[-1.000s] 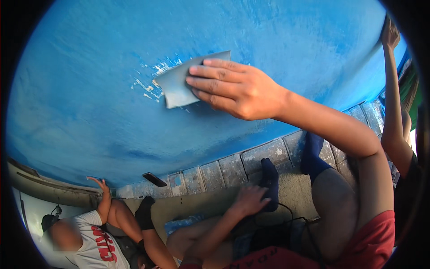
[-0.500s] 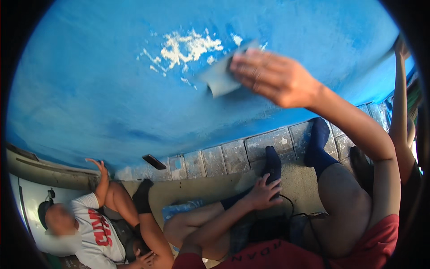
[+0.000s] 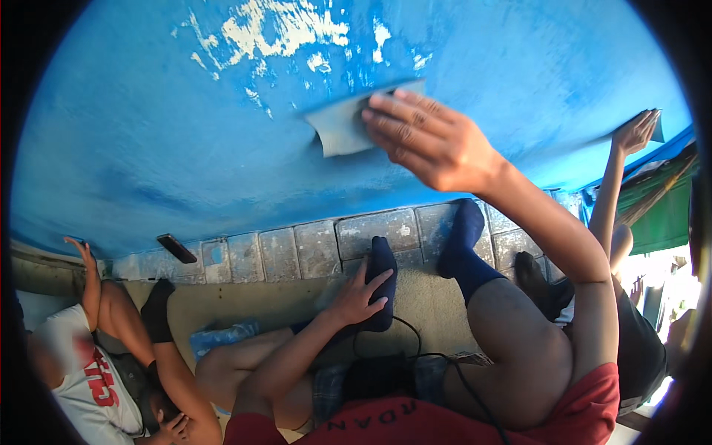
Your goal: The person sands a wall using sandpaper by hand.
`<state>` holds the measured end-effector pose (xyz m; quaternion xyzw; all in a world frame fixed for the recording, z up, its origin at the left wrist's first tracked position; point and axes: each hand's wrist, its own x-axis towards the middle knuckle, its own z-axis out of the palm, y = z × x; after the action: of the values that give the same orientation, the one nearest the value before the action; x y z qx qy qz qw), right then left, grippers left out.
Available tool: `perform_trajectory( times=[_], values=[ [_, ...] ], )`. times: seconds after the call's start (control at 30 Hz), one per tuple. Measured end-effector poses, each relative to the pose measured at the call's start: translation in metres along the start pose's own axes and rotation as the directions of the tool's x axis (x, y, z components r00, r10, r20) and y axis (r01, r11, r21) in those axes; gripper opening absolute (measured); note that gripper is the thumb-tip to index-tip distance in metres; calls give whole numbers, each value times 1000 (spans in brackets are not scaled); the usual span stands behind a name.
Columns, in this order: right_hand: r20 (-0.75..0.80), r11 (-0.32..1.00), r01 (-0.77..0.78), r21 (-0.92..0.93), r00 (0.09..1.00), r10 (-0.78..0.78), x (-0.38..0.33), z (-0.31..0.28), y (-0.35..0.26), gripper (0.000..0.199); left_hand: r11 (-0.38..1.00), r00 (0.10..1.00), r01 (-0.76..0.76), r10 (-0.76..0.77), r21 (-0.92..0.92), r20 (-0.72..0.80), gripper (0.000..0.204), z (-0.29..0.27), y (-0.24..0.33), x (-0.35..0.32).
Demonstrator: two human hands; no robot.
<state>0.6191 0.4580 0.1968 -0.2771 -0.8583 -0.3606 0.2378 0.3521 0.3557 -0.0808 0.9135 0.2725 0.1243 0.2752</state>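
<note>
My right hand (image 3: pixel 426 137) presses a grey sheet of sandpaper (image 3: pixel 343 126) flat against a curved blue painted surface (image 3: pixel 148 133), just below a patch where the paint is rubbed to white (image 3: pixel 278 30). My fingers lie across the sheet's right part. My left hand (image 3: pixel 361 294) rests on my dark blue sock (image 3: pixel 382 271), fingers spread over the foot. My other socked foot (image 3: pixel 463 237) rests near the paving by the blue surface.
Grey paving blocks (image 3: pixel 311 248) run along the foot of the blue surface, with a dark flat object (image 3: pixel 176 248) on them. A person in a white shirt (image 3: pixel 89 378) sits at lower left. Another person's hand (image 3: pixel 634 133) holds sandpaper at right. A black cable (image 3: pixel 415 348) crosses my lap.
My right hand has slid the sandpaper back and forth over the blue surface, now lying lower than half a second ago. More white rubbed patch shows above. My left hand stays on the sock.
</note>
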Motion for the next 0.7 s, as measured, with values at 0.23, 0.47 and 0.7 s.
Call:
perform_trajectory(
  times=[0.23, 0.47, 0.7],
  values=[
    [-89, 989, -117, -92, 990, 109, 13, -27, 13, 34, 995, 986, 76, -66, -58, 155, 70, -3, 1, -3],
    [-306, 927, -313, -206, 921, 243, 31, -44, 24, 37, 970, 979, -53, 97, 239, -177, 73, 7, 5, -5],
    [-96, 979, -137, -151, 988, 124, 11, -19, 9, 33, 997, 1000, -13, 13, 81, 3, 72, 3, -1, -6]
  ],
)
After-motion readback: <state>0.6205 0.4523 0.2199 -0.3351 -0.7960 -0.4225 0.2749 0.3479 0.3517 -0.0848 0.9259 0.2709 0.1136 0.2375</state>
